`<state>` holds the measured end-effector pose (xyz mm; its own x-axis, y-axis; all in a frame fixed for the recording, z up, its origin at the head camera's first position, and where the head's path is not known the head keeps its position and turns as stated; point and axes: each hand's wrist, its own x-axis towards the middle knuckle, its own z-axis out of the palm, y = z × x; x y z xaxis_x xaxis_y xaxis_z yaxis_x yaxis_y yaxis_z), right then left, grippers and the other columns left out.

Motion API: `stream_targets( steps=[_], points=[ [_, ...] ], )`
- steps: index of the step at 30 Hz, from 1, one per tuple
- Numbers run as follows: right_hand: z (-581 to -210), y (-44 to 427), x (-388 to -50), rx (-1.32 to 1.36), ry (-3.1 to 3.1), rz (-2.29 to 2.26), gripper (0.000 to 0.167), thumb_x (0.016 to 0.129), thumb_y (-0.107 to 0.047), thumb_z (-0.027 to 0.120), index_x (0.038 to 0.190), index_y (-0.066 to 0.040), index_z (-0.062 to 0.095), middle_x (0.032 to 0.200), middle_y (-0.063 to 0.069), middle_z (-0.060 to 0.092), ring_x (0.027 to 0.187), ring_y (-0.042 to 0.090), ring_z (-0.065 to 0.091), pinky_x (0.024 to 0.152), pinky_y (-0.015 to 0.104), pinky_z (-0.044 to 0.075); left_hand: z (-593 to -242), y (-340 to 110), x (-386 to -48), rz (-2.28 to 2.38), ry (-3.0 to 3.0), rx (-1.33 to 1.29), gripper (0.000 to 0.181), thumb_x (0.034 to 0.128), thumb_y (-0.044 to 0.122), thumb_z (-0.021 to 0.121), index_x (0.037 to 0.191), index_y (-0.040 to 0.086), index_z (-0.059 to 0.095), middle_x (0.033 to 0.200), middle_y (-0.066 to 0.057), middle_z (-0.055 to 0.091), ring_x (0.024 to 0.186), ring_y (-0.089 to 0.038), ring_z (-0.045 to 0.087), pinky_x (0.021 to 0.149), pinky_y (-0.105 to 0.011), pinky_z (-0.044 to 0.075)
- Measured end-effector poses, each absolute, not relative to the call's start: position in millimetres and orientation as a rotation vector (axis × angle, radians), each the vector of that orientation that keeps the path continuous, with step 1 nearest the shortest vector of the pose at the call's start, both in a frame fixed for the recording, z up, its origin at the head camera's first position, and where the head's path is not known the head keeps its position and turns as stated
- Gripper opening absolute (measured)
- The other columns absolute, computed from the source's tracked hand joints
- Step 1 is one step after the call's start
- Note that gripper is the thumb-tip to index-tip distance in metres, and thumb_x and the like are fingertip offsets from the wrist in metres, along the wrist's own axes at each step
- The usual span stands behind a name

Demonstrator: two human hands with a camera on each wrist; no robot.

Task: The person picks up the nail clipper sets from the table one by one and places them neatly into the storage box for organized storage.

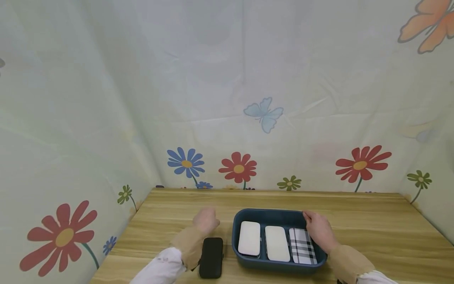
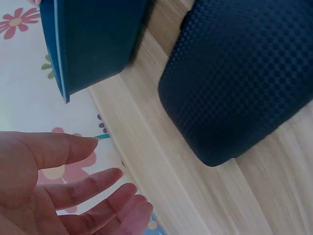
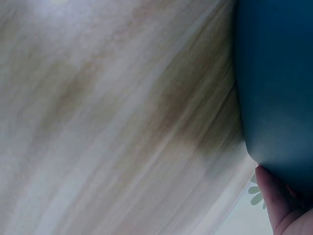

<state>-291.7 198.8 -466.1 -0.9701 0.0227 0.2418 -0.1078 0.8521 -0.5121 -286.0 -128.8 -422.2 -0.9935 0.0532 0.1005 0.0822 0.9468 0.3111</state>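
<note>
A dark blue plastic bin [image 1: 280,268] stands on the table with three flat rectangular items in a row. Two have white tops, the left one [image 1: 249,238] and the middle one [image 1: 277,243]; the right one is a black-and-white plaid item [image 1: 302,246]. My right hand [image 1: 320,230] grips the bin's rim at its back right corner. Left of the bin lies a black case [image 1: 211,258] with rounded corners and a textured surface [image 2: 239,78]. My left hand [image 2: 88,191] hovers just beyond the case, fingers loosely bent and holding nothing.
The wood-grain table [image 1: 383,225] reaches back to a pale curtain [image 1: 198,79] printed with flowers and butterflies. The same curtain hangs along the left and right sides.
</note>
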Motion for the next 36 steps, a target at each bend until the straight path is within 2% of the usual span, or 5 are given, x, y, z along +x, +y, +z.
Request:
stream_targets(
  steps=[12,19,27,32,36],
  points=[
    [-466.2,199.2,-291.6,0.073,-2.784,0.805,0.024,0.089,-0.004,0.045,0.103,0.009,0.059,0.095,0.025,0.063,0.077,0.025,0.06,0.069,0.044,0.048,-427.6,-142.9,-279.3,-0.563,-3.047,-0.124,0.005,0.0684,0.004,0.056,0.067,0.003,0.05,0.064,-0.004,0.048,0.056,-0.017,0.041,0.047,-0.029,0.034],
    [-464.9,198.6,-290.1,0.066,-2.786,0.818,0.025,0.089,-0.004,0.045,0.104,0.01,0.059,0.097,0.025,0.062,0.078,0.026,0.06,0.071,0.044,0.048,-433.0,-148.3,-275.0,-0.418,-3.018,-0.167,0.013,0.0666,0.01,0.064,0.065,0.003,0.053,0.066,-0.008,0.057,0.06,-0.021,0.053,0.052,-0.034,0.043],
    [-465.3,199.2,-292.8,0.06,-2.798,0.802,0.025,0.089,-0.005,0.045,0.104,0.01,0.059,0.097,0.026,0.062,0.079,0.027,0.06,0.071,0.045,0.048,-438.9,-153.4,-271.3,-0.471,-3.037,-0.176,0.021,0.0677,0.01,0.063,0.054,0.008,0.047,0.054,-0.001,0.047,0.049,-0.015,0.042,0.044,-0.027,0.034],
    [-462.3,197.5,-290.0,0.056,-2.8,0.817,0.025,0.089,-0.004,0.045,0.104,0.01,0.058,0.097,0.026,0.062,0.078,0.026,0.06,0.071,0.045,0.048,-440.2,-155.5,-269.0,-0.487,-3.039,-0.187,0.022,0.0677,0.013,0.065,0.053,0.007,0.05,0.051,-0.002,0.049,0.047,-0.015,0.043,0.044,-0.026,0.036],
    [-460.6,196.5,-288.8,0.052,-2.801,0.817,0.025,0.089,-0.004,0.044,0.104,0.01,0.058,0.097,0.026,0.062,0.077,0.025,0.059,0.07,0.045,0.048,-442.9,-157.4,-268.1,-0.507,-3.045,-0.193,0.019,0.0667,0.015,0.066,0.057,0.005,0.052,0.056,-0.004,0.053,0.052,-0.016,0.045,0.049,-0.028,0.04]
  ],
)
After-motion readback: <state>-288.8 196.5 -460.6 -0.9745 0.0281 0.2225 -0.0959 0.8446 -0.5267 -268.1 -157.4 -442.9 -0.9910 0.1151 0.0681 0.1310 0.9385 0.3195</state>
